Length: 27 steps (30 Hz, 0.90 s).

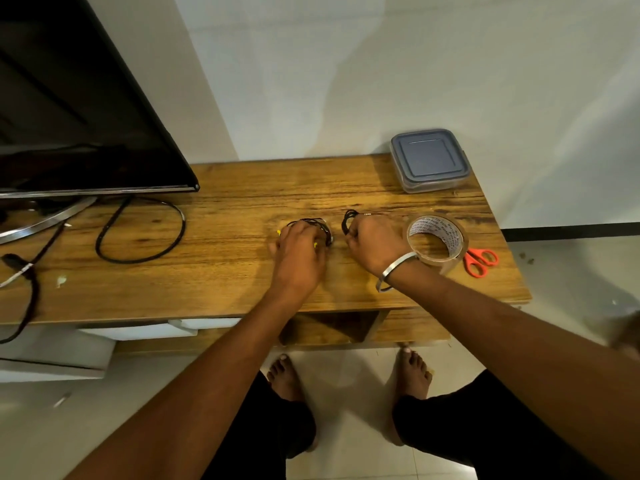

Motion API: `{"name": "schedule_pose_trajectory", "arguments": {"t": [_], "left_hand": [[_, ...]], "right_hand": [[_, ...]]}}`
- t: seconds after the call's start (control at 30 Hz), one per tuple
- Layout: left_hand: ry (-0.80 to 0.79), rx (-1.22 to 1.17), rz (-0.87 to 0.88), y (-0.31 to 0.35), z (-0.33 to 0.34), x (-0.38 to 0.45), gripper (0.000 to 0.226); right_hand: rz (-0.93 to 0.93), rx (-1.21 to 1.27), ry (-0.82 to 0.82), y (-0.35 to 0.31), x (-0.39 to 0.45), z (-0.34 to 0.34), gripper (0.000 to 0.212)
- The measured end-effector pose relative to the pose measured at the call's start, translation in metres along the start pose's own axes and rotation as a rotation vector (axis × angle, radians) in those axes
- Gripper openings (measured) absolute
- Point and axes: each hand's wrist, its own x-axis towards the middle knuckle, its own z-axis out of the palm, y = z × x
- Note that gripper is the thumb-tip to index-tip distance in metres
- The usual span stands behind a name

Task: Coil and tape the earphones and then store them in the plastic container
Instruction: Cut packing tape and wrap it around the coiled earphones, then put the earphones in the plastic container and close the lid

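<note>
A: Status on the coiling?

B: Midway, by the look of it. Two bundles of black earphones on the wooden table. Left bundle under the left hand, partly hidden, yellow bits poking out beside the fingers. Right bundle pinched in the curled fingers of the right hand, loop sticking up past the knuckles.

A: Left-hand fingers?

B: Bent down over the wire, apparently holding it against the table. Can't tell whether pinching or just pressing; fingertips hidden behind the back of the hand.

A: One pair split in two, or two pairs?

B: Can't tell. No visible wire bridging the gap.

A: Advice for the step?

B: Keep loops even and roughly the same width. Avoid tight bends near the earbuds and the plug. Hold the crossing point firmly so nothing springs open. Tuck the loose tail under before reaching for tape.

A: Tape where?

B: Roll of clear tape just beside the right wrist, red scissors right behind it. Good reach. Best to cut a short strip with the coil pinned by the other hand.

A: Container?

B: Plastic container at the far right corner, lid on. Needs opening first, likely two hands, so tape before letting go.

A: Risk?

B: Coil unwinding during the hand swap. Thick black cable to the left, well apart, no snag.
</note>
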Motion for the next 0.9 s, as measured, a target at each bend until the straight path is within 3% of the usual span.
{"name": "schedule_pose_trajectory", "arguments": {"t": [0.07, 0.23, 0.47, 0.9], "left_hand": [[-0.065, 0.093, 0.022, -0.009, 0.0, -0.001, 0.024], [-0.04, 0.188, 0.084, -0.02, -0.005, 0.002, 0.025], [-0.001, 0.219, 0.0, -0.049, -0.018, 0.02, 0.026], [0.037, 0.212, -0.008, -0.07, -0.027, 0.054, 0.024]], "right_hand": [[-0.044, -0.079, -0.012, -0.001, -0.001, 0.01, 0.015], [-0.158, -0.227, 0.062, -0.008, -0.005, 0.029, 0.016], [-0.175, -0.311, 0.169, -0.017, 0.021, 0.043, 0.016], [-0.237, -0.251, 0.203, -0.038, 0.074, 0.05, 0.019]]}}
